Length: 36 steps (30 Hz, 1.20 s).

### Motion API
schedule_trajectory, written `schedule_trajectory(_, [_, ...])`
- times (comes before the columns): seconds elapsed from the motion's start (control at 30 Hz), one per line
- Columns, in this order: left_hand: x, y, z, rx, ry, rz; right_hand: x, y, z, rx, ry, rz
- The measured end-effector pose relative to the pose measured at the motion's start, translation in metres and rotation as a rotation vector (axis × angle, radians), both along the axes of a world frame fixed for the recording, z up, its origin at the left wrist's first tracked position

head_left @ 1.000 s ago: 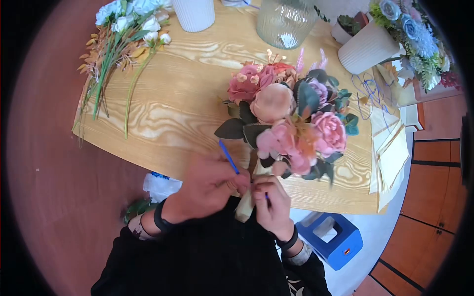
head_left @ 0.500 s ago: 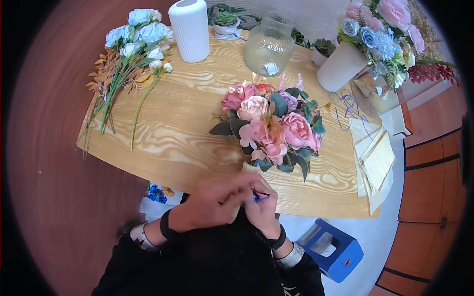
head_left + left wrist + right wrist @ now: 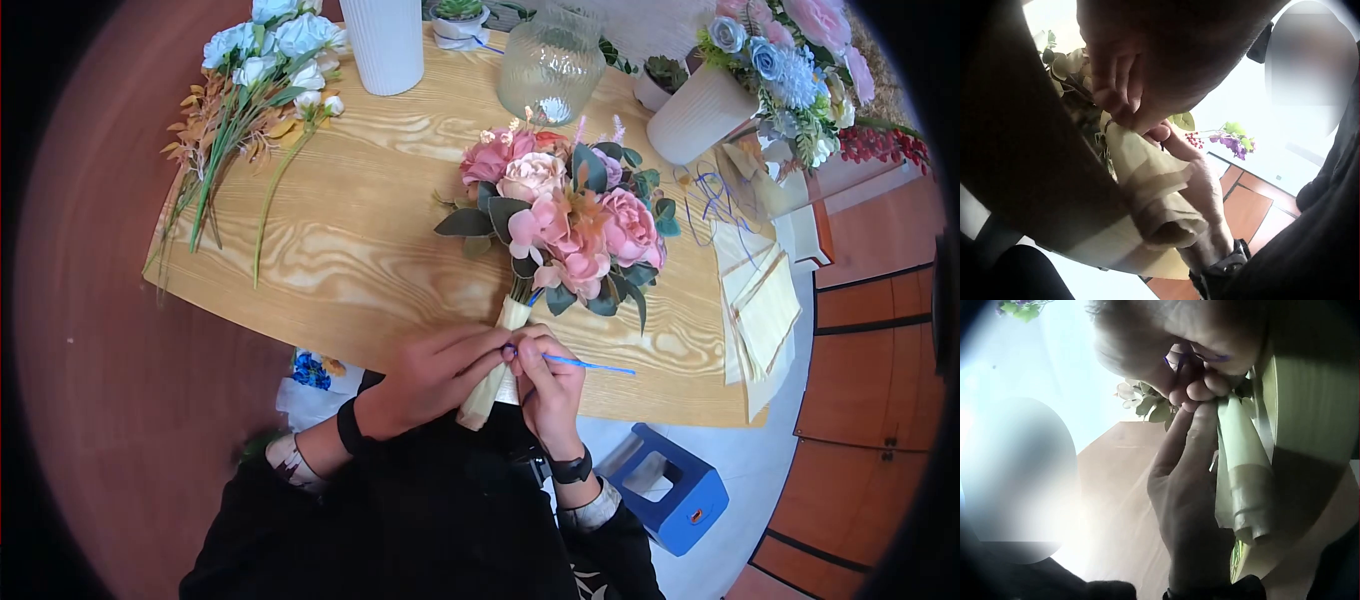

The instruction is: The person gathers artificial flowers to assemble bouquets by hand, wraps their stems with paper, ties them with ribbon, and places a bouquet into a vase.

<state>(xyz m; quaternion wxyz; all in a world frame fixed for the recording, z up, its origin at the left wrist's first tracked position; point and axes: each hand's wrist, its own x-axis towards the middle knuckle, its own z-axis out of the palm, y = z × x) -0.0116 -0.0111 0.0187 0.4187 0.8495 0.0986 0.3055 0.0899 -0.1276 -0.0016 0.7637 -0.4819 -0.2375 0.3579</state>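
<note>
A bouquet (image 3: 575, 215) of pink and mauve artificial flowers with dark green leaves leans out over the table's front edge. Cream paper (image 3: 487, 390) wraps its stems, and the rolled lower end of the wrap (image 3: 1166, 225) shows in the left wrist view. My left hand (image 3: 430, 372) pinches at a small loop of blue ribbon against the wrapped stems. Opposite it, my right hand (image 3: 552, 390) pinches the same blue ribbon (image 3: 595, 367), whose free end sticks out to the right. In the right wrist view, the fingertips of both hands meet beside the paper.
Blue and white flowers (image 3: 260, 75) lie at the table's left. Along the back stand a white vase (image 3: 385, 45), a glass vase (image 3: 550, 75) and a tilted white pot (image 3: 700, 115) with flowers. Paper sheets (image 3: 760, 310) lie at right, below tangled blue ribbon (image 3: 715, 195). A blue stool (image 3: 675, 505) stands below.
The ribbon end pointed up left beside my left hand; now a free end points right from my right hand. My hands crossed close together, then parted slightly, showing the wrapped stems again.
</note>
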Motion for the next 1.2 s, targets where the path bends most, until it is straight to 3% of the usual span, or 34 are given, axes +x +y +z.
schedule_trajectory(0.1, [0.007,0.002,-0.002,0.104,-0.134,-0.024,0.0,-0.004,0.002,-0.028,0.161,0.007])
schedule_trajectory(0.2, [0.011,0.005,0.0,0.019,-0.078,-0.022,-0.003,-0.004,0.002,0.071,0.173,0.019])
schedule_trajectory(0.3, [0.015,0.009,-0.006,-0.1,-0.145,-0.136,-0.005,-0.007,0.007,0.132,0.135,-0.053])
schedule_trajectory(0.47, [0.012,0.005,-0.001,-0.628,0.113,-0.206,-0.003,-0.02,0.006,0.051,0.139,-0.105])
schedule_trajectory(0.5, [0.013,0.003,-0.001,-0.626,0.112,-0.214,-0.004,-0.022,0.008,0.053,0.135,-0.112])
schedule_trajectory(0.57, [0.014,-0.002,-0.001,-0.879,0.139,-0.092,-0.008,-0.024,0.015,0.023,0.163,-0.15])
schedule_trajectory(0.6, [0.015,-0.004,0.0,-0.877,0.139,-0.095,-0.008,-0.027,0.017,0.024,0.162,-0.151])
schedule_trajectory(0.7, [0.016,-0.003,0.005,-0.851,0.094,-0.002,-0.01,-0.04,0.025,-0.083,-0.064,-0.305])
schedule_trajectory(0.77, [0.015,0.007,0.009,-0.173,-0.018,-0.128,-0.008,-0.047,0.044,-0.064,-0.119,-0.236])
schedule_trajectory(0.87, [0.012,0.005,0.019,-0.061,0.008,-0.26,-0.004,-0.041,0.055,-0.036,-0.252,-0.138])
schedule_trajectory(0.93, [0.012,0.003,0.01,-0.049,-0.025,-0.282,0.005,-0.024,0.065,-0.128,-0.399,0.079])
schedule_trajectory(0.97, [0.011,0.003,0.005,-0.102,0.017,-0.226,0.008,-0.013,0.064,-0.124,-0.404,0.081])
schedule_trajectory(1.03, [0.008,0.005,0.004,-0.154,0.057,-0.148,0.009,0.006,0.06,0.046,-0.638,-0.018])
schedule_trajectory(1.07, [0.009,0.006,0.006,-0.298,0.118,-0.137,0.011,0.005,0.059,0.052,-0.639,-0.005])
schedule_trajectory(1.1, [0.009,0.006,0.007,-0.445,0.176,-0.126,0.016,-0.001,0.059,-0.094,-0.794,0.0])
schedule_trajectory(1.13, [0.008,0.005,0.005,-0.449,0.172,-0.113,0.018,-0.003,0.057,-0.242,-0.949,0.005])
schedule_trajectory(1.2, [0.006,0.0,-0.004,-0.639,0.12,-0.039,0.016,-0.003,0.049,-0.272,-0.913,0.02])
